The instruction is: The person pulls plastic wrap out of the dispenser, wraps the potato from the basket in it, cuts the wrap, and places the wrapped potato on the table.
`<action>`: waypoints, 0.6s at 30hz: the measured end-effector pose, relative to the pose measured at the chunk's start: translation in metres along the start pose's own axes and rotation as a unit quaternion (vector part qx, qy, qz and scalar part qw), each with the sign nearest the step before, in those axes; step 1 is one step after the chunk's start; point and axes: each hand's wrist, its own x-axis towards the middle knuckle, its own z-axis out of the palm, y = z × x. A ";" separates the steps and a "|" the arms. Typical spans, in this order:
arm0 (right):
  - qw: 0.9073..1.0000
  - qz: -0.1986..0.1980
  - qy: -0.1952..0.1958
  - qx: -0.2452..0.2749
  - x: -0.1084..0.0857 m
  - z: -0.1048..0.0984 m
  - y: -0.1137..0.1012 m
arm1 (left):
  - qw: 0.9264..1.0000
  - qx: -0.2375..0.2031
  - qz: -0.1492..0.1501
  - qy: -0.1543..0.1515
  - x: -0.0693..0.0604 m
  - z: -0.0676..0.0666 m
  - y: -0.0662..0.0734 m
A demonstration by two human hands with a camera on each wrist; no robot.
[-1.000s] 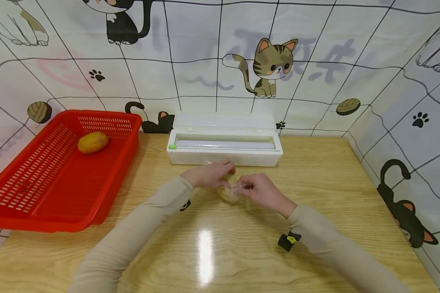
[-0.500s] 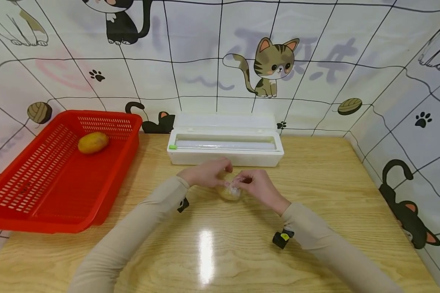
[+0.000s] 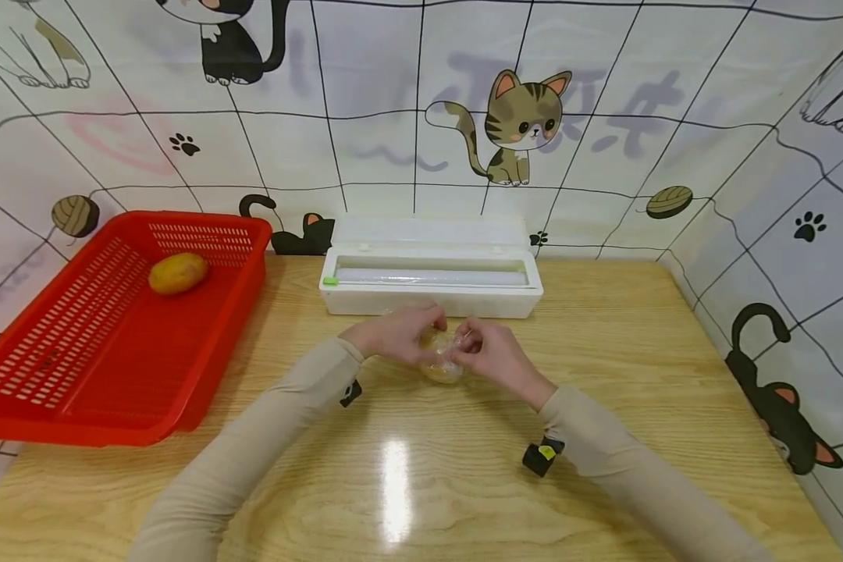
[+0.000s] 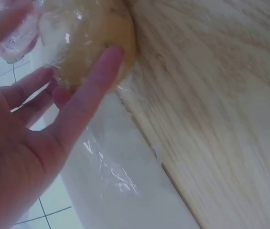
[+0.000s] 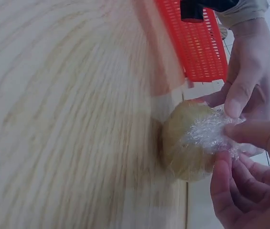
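A yellowish-brown potato [image 5: 185, 138] wrapped in clear cling film [image 5: 206, 131] sits on the table in front of the white box. My left hand [image 3: 402, 333] holds it from the left; in the left wrist view its thumb [image 4: 91, 86] lies along the potato and the other fingers are partly behind it. From the right, my right hand [image 3: 495, 355] pinches the gathered film on top between thumb and fingertips. Crumpled film bunches there, best seen in the right wrist view. A loose flap of film also trails beneath the left hand in the left wrist view.
Behind the hands stands a white cling film box [image 3: 432, 303], lid up, with a film roll [image 3: 432, 277] inside and a green tab at its left. A red basket [image 3: 218, 375] at left holds another potato [image 3: 178, 273]. Cat-patterned sheeting [image 3: 372, 148] lines the walls.
Both hands stay at the potato, shifting slightly. The right hand has moved a little up and left, its fingers working at the gathered film.
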 end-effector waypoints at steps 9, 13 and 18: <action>0.999 -0.053 -0.002 0.002 0.001 -0.006 0.004 | 1.000 0.007 0.001 0.009 0.002 0.002 -0.006; 0.999 -0.039 0.024 0.022 0.002 -0.001 0.003 | 1.000 0.001 -0.001 0.005 0.002 0.002 -0.005; 0.997 -0.025 0.054 0.045 0.003 0.007 -0.001 | 1.000 -0.004 -0.013 0.012 0.001 0.003 -0.003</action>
